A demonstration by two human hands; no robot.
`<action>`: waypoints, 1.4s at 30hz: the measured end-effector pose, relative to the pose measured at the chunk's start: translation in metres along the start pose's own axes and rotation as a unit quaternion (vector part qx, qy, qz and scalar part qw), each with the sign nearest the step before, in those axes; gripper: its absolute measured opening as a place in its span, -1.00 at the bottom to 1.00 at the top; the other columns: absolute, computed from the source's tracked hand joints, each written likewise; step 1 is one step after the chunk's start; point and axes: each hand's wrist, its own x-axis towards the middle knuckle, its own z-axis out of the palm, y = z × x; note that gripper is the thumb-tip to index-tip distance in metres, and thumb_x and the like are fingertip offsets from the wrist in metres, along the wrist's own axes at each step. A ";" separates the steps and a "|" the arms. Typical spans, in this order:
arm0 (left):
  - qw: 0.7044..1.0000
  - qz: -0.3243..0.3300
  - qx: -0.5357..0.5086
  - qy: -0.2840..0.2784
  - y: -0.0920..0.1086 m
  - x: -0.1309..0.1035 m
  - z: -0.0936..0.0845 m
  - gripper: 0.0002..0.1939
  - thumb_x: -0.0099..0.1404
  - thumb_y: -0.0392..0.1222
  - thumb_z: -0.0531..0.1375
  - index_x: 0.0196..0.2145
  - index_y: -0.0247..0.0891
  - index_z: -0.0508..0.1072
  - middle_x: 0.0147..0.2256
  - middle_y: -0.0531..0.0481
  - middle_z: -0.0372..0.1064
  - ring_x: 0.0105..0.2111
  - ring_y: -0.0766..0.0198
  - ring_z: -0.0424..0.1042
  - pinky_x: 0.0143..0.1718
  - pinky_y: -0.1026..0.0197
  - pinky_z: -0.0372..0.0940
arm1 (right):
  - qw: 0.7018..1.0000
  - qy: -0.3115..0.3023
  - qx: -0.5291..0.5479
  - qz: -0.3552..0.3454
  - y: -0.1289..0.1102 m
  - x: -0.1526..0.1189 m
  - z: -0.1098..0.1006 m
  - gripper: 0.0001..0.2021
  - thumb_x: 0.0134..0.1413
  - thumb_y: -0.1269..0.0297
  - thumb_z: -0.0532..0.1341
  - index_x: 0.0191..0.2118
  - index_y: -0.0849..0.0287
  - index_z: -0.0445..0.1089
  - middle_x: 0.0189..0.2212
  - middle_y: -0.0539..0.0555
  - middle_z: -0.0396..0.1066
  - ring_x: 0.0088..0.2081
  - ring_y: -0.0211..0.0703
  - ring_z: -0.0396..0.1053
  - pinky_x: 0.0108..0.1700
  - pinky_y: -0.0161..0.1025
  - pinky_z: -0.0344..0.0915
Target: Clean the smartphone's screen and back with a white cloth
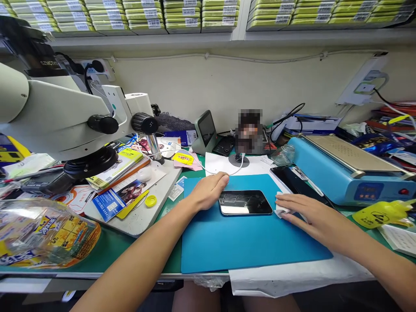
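A smartphone (245,202) lies screen up on a blue mat (247,247), its dark glass reflecting light. At the phone's left end rests my left hand (209,190), fingers stretched out and close together; whether it touches the phone's edge I cannot tell. To the right of the phone, my right hand (303,212) has its fingers over a small white wipe (281,209), pressing it near the mat. A second dark phone (297,184) lies behind my right hand, partly off the mat.
A microscope (71,112) overhangs the left side. A clear plastic jar (48,234) stands at front left. A blue heating plate machine (354,169) and a yellow bottle (380,213) sit on the right. Behind the mat are a grey display device (206,132) and a white cable (224,173).
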 end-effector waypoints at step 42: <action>0.997 -0.024 -0.041 0.057 -0.010 0.002 0.004 -0.22 0.50 0.27 -0.39 0.06 -0.23 0.44 -0.41 0.00 0.46 -0.33 0.12 0.43 -0.30 0.14 0.22 | 0.984 0.040 0.080 -0.153 -0.107 0.094 0.040 -0.33 -0.02 -0.26 0.31 0.01 0.20 0.34 -0.11 0.20 0.41 -0.10 0.16 0.34 -0.10 0.12 0.39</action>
